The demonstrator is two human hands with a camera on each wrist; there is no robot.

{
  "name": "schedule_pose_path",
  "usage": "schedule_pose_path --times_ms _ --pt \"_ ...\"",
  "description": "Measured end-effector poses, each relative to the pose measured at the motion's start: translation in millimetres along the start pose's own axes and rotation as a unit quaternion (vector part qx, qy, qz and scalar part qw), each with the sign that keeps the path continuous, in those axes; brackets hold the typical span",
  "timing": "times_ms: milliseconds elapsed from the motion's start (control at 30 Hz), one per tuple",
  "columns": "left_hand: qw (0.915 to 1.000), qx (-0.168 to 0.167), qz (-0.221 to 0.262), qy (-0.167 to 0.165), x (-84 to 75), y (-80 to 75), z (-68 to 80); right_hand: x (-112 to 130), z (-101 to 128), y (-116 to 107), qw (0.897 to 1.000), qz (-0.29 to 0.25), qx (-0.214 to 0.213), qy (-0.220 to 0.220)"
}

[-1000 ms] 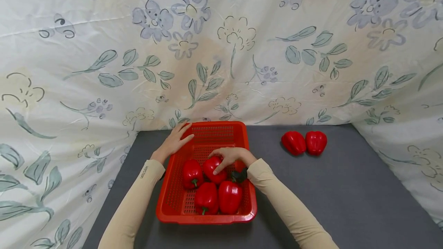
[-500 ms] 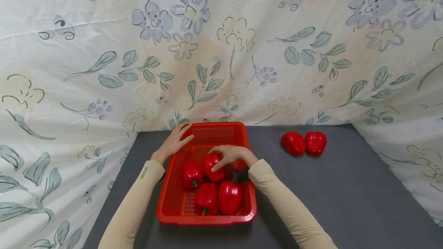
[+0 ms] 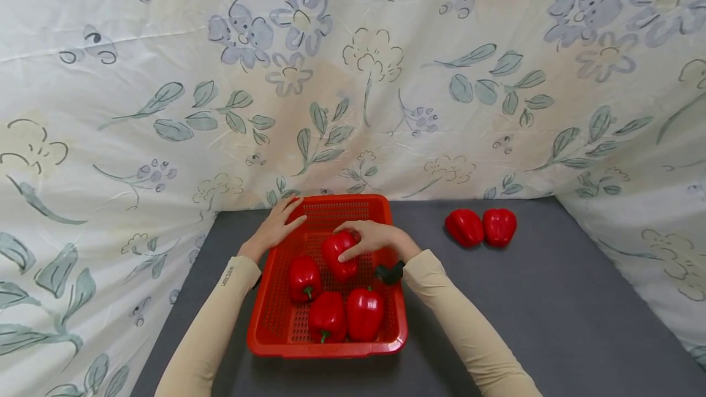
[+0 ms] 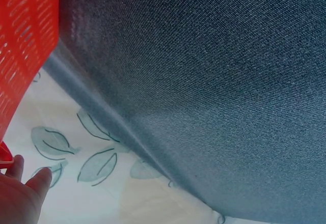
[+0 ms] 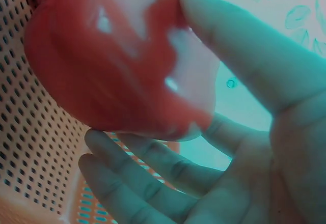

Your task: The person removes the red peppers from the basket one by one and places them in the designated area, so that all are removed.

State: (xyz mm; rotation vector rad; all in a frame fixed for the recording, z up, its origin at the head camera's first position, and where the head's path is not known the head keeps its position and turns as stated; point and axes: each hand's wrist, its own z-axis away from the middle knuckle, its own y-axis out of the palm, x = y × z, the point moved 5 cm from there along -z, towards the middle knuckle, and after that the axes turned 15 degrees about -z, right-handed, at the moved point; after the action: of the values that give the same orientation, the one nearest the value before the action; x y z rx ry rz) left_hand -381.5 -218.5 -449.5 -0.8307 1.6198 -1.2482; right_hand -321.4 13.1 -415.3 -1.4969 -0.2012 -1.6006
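My right hand holds a glossy red bell pepper over the middle of the basket. In the right wrist view, the thumb lies along one side of this pepper and the fingers reach beneath it. Three more red bell peppers lie in the red plastic basket: one at left, one at front middle and one at front right. My left hand rests on the basket's left rim near the back corner, fingers fairly straight. Its fingertips show at the rim in the left wrist view.
Two red bell peppers lie side by side on the dark grey table, right of the basket. A flowered cloth hangs behind the table and along its sides. A dark device sits at my right wrist.
My right hand has raised the held bell pepper slightly, tilting it upright and moving a little away from the front peppers. The left hand has stayed at the rim.
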Motion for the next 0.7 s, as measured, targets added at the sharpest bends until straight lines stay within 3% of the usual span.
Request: schedule_pose_path --times_ms 400,700 --pt "0.9999 -0.002 0.011 0.001 0.3 -2.5 0.8 7.8 17.0 -22.6 0.999 0.007 -0.036 -0.029" --pt "0.9999 -0.002 0.014 -0.001 -0.2 -1.8 1.5 3.9 31.1 -40.3 0.997 -0.038 -0.047 -0.04"
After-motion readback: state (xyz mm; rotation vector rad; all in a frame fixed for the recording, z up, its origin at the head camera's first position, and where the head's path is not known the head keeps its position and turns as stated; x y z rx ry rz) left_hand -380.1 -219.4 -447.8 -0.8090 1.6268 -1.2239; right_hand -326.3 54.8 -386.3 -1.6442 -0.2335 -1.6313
